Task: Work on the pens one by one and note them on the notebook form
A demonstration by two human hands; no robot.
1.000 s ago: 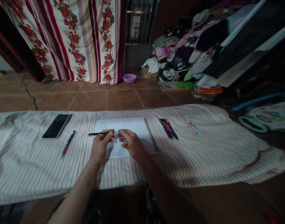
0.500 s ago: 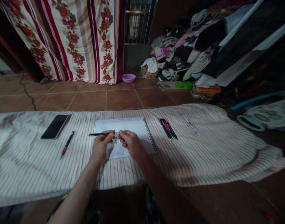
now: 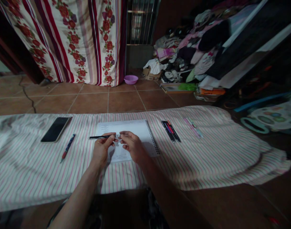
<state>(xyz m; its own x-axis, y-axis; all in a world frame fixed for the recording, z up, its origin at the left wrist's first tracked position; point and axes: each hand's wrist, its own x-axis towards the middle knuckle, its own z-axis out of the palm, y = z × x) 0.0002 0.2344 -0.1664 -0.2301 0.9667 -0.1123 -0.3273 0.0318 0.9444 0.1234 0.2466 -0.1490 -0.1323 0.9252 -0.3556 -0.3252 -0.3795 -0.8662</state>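
A black pen [image 3: 99, 137] lies level above a white spiral notebook [image 3: 138, 130] on a striped cloth [image 3: 207, 149]. My left hand [image 3: 101, 150] is closed on the pen's right part, its barrel sticking out to the left. My right hand [image 3: 132, 145] pinches the pen's light right end, fingertip to fingertip with the left. Both hands hover over the notebook's lower left page.
A dark phone [image 3: 55, 128] and a blue-red pen [image 3: 68, 147] lie left of the notebook. Several pens [image 3: 170, 130] and a pale pen [image 3: 193, 127] lie to its right. Beyond are a tiled floor, a floral curtain [image 3: 71, 38], a pink bowl [image 3: 131, 79] and a clothes pile [image 3: 190, 51].
Both hands stay on the pen over the notebook with hardly any shift. The view has drifted slightly.
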